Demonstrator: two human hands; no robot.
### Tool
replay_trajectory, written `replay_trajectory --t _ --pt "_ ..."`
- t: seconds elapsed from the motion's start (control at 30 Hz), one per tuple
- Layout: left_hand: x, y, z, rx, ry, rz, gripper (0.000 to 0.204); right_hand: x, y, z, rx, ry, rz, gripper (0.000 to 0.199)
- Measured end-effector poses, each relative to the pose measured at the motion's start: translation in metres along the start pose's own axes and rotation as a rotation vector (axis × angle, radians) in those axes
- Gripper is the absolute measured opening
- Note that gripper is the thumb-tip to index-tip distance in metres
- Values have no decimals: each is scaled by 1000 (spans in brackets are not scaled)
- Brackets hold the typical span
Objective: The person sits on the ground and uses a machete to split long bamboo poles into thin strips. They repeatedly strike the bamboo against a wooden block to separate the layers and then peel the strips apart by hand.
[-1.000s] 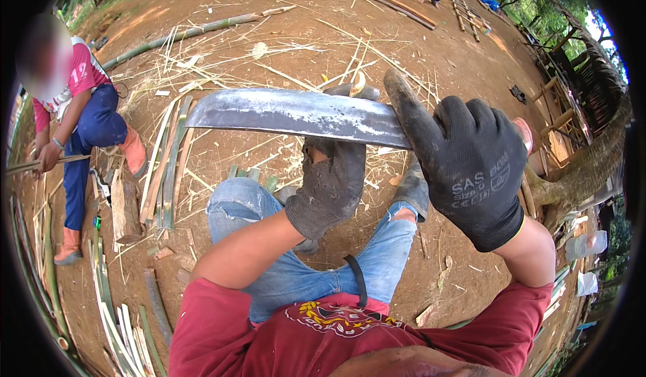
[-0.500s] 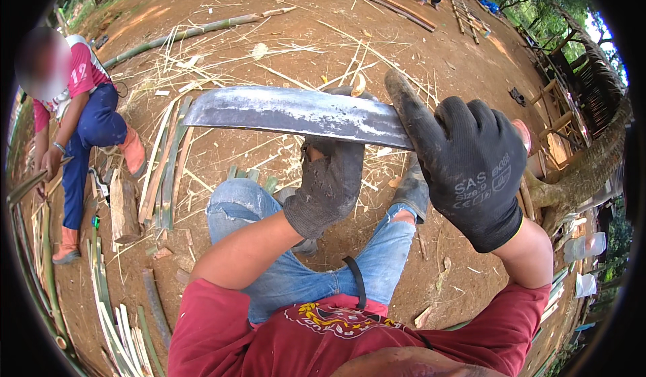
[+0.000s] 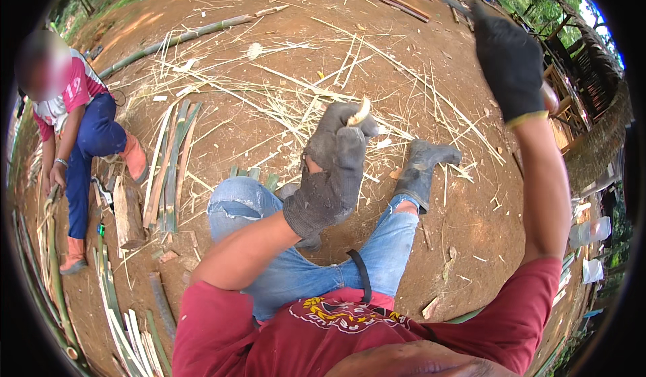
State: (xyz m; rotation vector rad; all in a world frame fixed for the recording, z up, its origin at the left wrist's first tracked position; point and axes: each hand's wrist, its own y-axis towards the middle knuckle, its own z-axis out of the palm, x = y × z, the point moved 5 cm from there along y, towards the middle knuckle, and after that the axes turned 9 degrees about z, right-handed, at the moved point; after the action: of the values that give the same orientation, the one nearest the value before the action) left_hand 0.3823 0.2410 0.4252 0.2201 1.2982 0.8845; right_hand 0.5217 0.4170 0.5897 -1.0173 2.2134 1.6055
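Head view: the broad blade is gone from sight as the right hand (image 3: 509, 64) lifts high, grip unclear; left hand (image 3: 336, 158) grips a bamboo stub (image 3: 359, 112) above the knee (image 3: 235, 202).

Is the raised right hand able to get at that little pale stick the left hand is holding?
Probably yes. The right hand is up high, apart from the pale stick in the left hand, with only open air between them.
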Motion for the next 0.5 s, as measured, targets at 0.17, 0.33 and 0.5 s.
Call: replay_trajectory --t 0.17,0.33,0.5 --pt "-4 32 -11 210 -99 -100 78 -106 -28 47 444 287 518 31" --pt "20 52 -33 268 -44 6 71 -53 -60 38 647 674 671 33" --pt "33 68 -53 327 79 43 76 -23 -51 21 627 767 599 34"
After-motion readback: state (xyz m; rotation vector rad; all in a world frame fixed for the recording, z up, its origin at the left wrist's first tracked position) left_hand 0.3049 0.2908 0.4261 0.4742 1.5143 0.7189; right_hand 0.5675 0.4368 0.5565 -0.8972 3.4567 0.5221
